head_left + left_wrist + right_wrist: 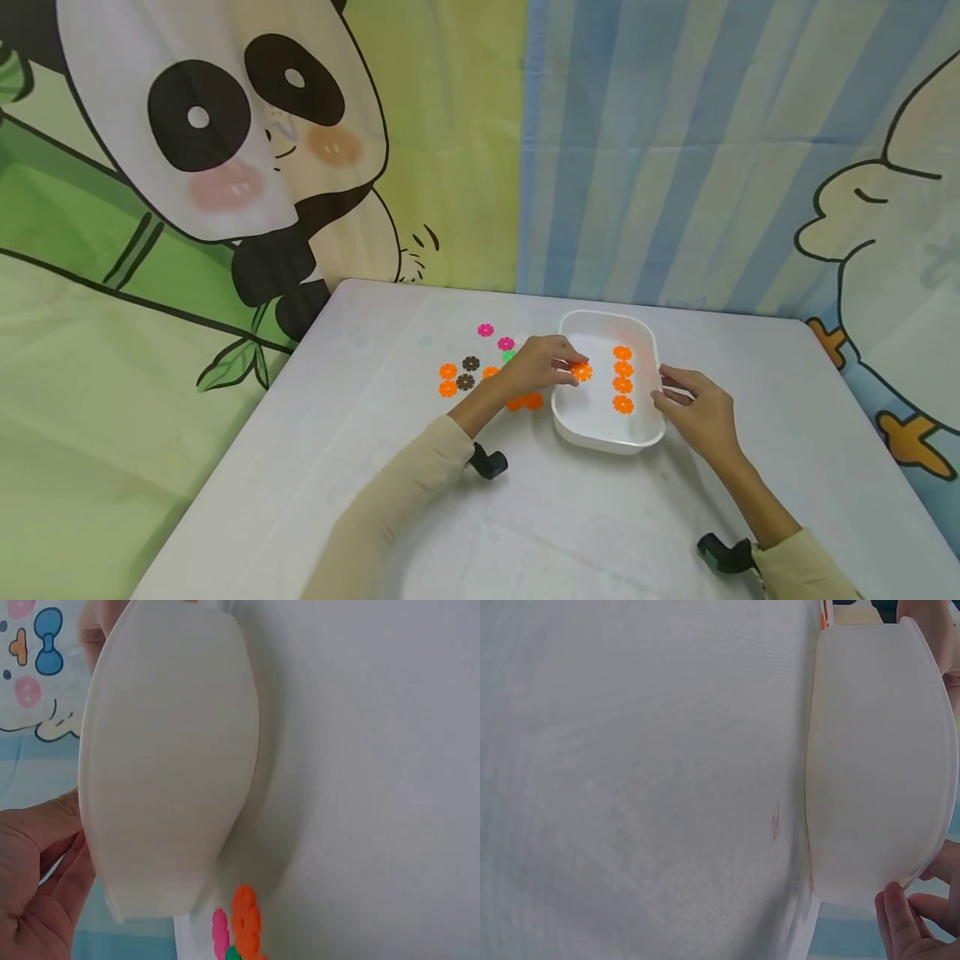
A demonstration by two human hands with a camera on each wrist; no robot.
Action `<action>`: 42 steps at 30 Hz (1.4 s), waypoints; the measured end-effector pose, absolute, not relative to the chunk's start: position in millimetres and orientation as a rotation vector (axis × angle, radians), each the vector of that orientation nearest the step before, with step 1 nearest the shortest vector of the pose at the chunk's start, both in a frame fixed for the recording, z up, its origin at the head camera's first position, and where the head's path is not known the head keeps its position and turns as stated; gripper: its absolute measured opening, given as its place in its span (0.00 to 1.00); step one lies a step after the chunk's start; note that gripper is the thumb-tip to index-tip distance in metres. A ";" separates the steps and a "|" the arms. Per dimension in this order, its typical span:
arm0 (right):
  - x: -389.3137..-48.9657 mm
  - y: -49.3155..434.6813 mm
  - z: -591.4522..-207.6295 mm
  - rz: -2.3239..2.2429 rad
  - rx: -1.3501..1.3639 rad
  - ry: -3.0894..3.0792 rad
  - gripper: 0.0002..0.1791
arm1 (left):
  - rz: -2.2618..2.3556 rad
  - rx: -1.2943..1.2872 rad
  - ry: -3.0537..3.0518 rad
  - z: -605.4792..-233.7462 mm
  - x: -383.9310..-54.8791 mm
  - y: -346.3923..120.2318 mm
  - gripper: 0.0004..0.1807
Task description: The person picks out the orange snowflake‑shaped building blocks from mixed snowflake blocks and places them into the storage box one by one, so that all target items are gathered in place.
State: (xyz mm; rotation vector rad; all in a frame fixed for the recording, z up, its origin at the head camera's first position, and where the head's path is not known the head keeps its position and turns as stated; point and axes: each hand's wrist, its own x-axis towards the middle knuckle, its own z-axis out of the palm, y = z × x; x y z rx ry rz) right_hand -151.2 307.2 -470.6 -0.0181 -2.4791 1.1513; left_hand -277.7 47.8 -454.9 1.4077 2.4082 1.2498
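The left hand [542, 364] pinches an orange piece [582, 373] at its fingertips, just within the left rim of the white tray [591, 423], a bare gap away from four orange pieces [623, 386] lined up toward the tray's right side, where the right hand [703, 414] grips the rim. Loose coloured pieces [447, 389] lie left of the tray; the far edge of the table [577, 517] runs close behind it, with wide tabletop in front.

A cloth-lined nook, home or studio I cannot tell: panda-printed cloth [232, 158] at ten o'clock and striped cloth [645, 142] between one and two o'clock hang close behind the white bench [585, 517].
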 end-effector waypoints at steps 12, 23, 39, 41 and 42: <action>-153.9 311.7 -472.8 1.154 0.032 -2.462 0.26 | 0.744 1.624 2.440 -460.5 -250.6 106.8 0.18; -155.5 312.5 -473.9 1.157 0.049 -2.446 0.25 | 0.536 1.599 2.416 -472.3 -244.3 128.2 0.14; -155.1 312.8 -473.0 1.148 0.026 -2.462 0.24 | 0.462 1.582 2.459 -478.1 -244.0 133.8 0.14; -155.1 312.9 -473.2 1.144 0.029 -2.460 0.24 | 0.457 1.588 2.457 -477.9 -244.0 134.0 0.13; -155.1 313.0 -473.2 1.143 0.031 -2.458 0.24 | 0.456 1.590 2.456 -477.7 -244.0 134.1 0.13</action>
